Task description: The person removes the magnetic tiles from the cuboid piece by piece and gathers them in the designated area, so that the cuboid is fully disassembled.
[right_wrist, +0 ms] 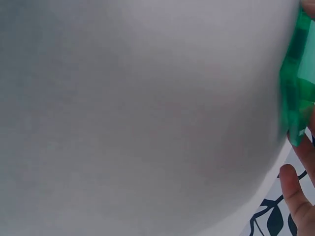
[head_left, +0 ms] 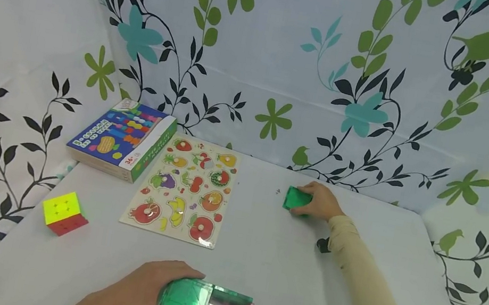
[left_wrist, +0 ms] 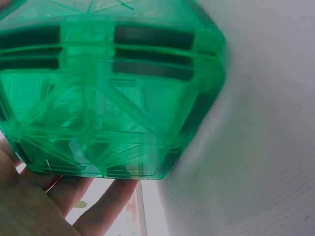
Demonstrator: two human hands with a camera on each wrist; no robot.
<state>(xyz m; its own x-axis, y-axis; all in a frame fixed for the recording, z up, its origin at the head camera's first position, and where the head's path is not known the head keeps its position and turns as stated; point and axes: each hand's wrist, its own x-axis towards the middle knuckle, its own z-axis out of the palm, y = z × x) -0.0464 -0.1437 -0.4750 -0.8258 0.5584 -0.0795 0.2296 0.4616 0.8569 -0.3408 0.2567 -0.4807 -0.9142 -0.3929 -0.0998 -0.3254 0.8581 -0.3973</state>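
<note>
At the near edge of the head view, my left hand [head_left: 136, 291] grips the left side of a structure of translucent magnetic tiles [head_left: 183, 301], green on the left with a purple-pink part on the right. In the left wrist view, the green tiles [left_wrist: 123, 103] fill the upper left, with fingers [left_wrist: 106, 209] against them. Farther off to the right, my right hand [head_left: 323, 203] holds green magnetic tiles [head_left: 296, 199] by the edges, low over the white table. The right wrist view catches only a side of these green tiles [right_wrist: 294, 83] and some fingertips [right_wrist: 290, 179].
A fruit puzzle board [head_left: 185, 188] lies at the middle left, beside a blue-and-green game box [head_left: 123, 137]. Nearer stands a yellow-and-red puzzle cube [head_left: 64, 213]. A small black object [head_left: 323, 245] is by the right wrist. Patterned cloth [head_left: 258, 68] hangs behind the table.
</note>
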